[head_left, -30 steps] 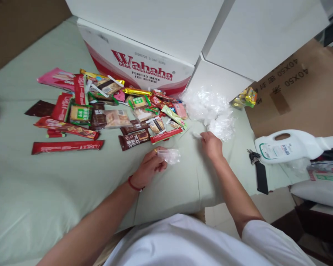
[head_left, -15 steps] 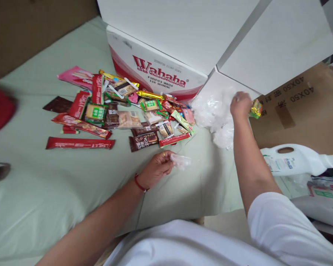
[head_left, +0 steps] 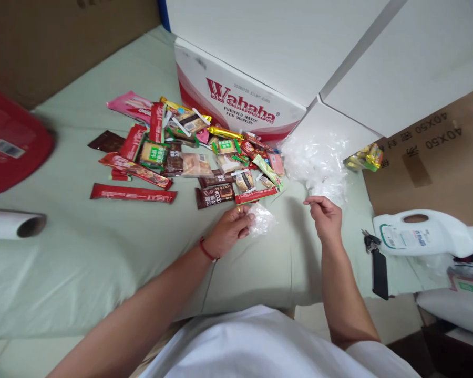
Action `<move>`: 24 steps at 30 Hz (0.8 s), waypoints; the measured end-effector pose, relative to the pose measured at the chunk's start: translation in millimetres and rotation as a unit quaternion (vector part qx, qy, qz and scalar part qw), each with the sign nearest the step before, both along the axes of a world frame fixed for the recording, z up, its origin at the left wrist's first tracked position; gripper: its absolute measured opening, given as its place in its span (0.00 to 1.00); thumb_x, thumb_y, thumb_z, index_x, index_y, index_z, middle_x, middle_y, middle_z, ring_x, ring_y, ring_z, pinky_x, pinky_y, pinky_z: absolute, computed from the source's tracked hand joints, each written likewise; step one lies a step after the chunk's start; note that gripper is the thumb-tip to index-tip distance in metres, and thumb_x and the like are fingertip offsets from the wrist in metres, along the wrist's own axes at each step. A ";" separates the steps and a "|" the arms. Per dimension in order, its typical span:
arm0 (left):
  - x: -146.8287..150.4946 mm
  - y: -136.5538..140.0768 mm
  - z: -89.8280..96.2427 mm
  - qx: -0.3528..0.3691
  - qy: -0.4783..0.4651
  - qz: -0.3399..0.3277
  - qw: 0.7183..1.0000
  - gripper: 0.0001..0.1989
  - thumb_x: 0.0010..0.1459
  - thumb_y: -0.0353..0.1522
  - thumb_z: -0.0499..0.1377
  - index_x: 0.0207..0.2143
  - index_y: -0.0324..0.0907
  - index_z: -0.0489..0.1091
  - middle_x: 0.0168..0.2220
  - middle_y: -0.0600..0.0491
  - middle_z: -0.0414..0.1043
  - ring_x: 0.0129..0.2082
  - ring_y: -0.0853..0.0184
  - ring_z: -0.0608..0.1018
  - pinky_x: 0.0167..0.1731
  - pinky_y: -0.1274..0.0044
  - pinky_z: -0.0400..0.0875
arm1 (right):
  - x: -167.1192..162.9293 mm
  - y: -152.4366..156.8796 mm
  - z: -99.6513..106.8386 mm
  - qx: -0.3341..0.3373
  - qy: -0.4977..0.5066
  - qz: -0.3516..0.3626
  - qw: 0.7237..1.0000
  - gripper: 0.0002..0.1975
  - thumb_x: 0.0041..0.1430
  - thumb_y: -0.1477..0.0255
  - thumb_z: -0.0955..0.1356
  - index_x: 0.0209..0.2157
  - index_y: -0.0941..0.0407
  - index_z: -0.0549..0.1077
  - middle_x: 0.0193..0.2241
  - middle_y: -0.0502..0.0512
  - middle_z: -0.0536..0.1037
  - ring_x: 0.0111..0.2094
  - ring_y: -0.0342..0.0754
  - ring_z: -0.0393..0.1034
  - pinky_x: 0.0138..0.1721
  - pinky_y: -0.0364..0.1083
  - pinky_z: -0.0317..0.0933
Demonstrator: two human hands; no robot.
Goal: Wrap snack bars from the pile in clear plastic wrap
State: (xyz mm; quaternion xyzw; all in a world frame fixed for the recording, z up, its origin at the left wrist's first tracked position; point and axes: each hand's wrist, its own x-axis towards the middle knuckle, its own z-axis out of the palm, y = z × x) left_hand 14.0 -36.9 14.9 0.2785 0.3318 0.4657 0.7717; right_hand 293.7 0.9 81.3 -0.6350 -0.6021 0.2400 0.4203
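Note:
My left hand [head_left: 234, 224], with a red cord bracelet at the wrist, pinches a crumpled clear plastic bag [head_left: 263, 220] between thumb and fingers. To its right, my right hand [head_left: 326, 216] is closed, its index finger pointing left, and no object shows in it. It is just in front of a heap of clear plastic bags [head_left: 313, 157]. Beyond my left hand lies a spread of wrapped snacks: a brown cocoa bar [head_left: 215, 197], a red stick packet [head_left: 133, 193], green-wrapped biscuits [head_left: 153, 155] and a pink packet [head_left: 131, 106]. Several yellow-wrapped snacks [head_left: 366, 157] lie behind the bag heap.
A Wahaha water carton [head_left: 240, 100] stands behind the snacks, with white boxes [head_left: 268, 42] above. On the right are a brown carton [head_left: 421, 152], a white jug [head_left: 413, 233], keys [head_left: 371, 241] and a black phone-like object [head_left: 379, 274]. A red container [head_left: 11, 142] and a white roll [head_left: 8, 223] are left.
My right hand has come back from behind the bag heap toward my left hand. The yellow-wrapped snacks show more fully. My left hand keeps holding the clear bag. The view has shifted left.

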 end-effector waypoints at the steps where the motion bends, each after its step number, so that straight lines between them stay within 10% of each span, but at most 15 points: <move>1: 0.1 -0.4 -1.4 -0.005 -0.006 -0.003 1.000 0.25 0.49 0.46 0.74 0.34 0.42 0.64 0.25 0.61 0.64 0.21 0.78 0.64 0.20 0.81 0.52 | -1.5 4.1 0.0 0.000 -0.016 -0.007 1.000 0.10 0.60 0.68 0.67 0.36 0.54 0.81 0.22 0.46 0.72 0.20 0.41 0.53 0.24 0.43 0.49; 7: -0.9 -0.8 -4.8 0.030 0.009 -0.037 0.999 0.22 0.47 0.41 0.74 0.35 0.42 0.66 0.25 0.60 0.69 0.20 0.77 0.66 0.21 0.81 0.55 | 6.1 110.2 62.4 0.161 -0.317 -0.022 0.934 0.14 0.64 0.74 0.64 0.41 0.56 0.82 0.38 0.57 0.81 0.35 0.49 0.71 0.41 0.48 0.64; 10: -1.2 -0.1 -3.3 0.048 0.026 -0.039 0.998 0.22 0.47 0.42 0.74 0.35 0.41 0.67 0.26 0.60 0.70 0.20 0.77 0.64 0.20 0.80 0.54 | -6.8 167.8 81.0 0.052 -0.514 0.036 0.855 0.19 0.63 0.75 0.68 0.55 0.57 0.78 0.54 0.66 0.77 0.42 0.52 0.73 0.44 0.51 0.62; 14: -1.8 -2.5 4.6 0.046 0.043 -0.005 0.998 0.22 0.46 0.42 0.74 0.34 0.41 0.68 0.25 0.60 0.70 0.20 0.77 0.64 0.21 0.80 0.56 | -25.8 211.1 81.1 -0.065 -0.627 0.070 0.773 0.21 0.63 0.81 0.67 0.57 0.61 0.77 0.49 0.69 0.79 0.44 0.55 0.74 0.44 0.51 0.59; 18: -5.6 -3.7 28.8 0.044 0.051 0.030 0.997 0.20 0.51 0.42 0.72 0.35 0.41 0.68 0.26 0.61 0.70 0.19 0.78 0.63 0.20 0.81 0.55 | -22.3 213.3 92.4 -0.017 -0.600 0.041 0.799 0.15 0.70 0.74 0.66 0.52 0.62 0.79 0.49 0.67 0.79 0.48 0.56 0.73 0.47 0.53 0.59; 24: 0.9 47.4 76.7 0.068 0.109 0.083 0.988 0.17 0.53 0.37 0.71 0.32 0.43 0.63 0.22 0.62 0.68 0.15 0.79 0.60 0.17 0.81 0.50 | 4.5 175.3 122.8 0.148 -0.339 -0.001 0.929 0.13 0.70 0.65 0.70 0.44 0.61 0.81 0.43 0.63 0.79 0.41 0.48 0.70 0.44 0.50 0.60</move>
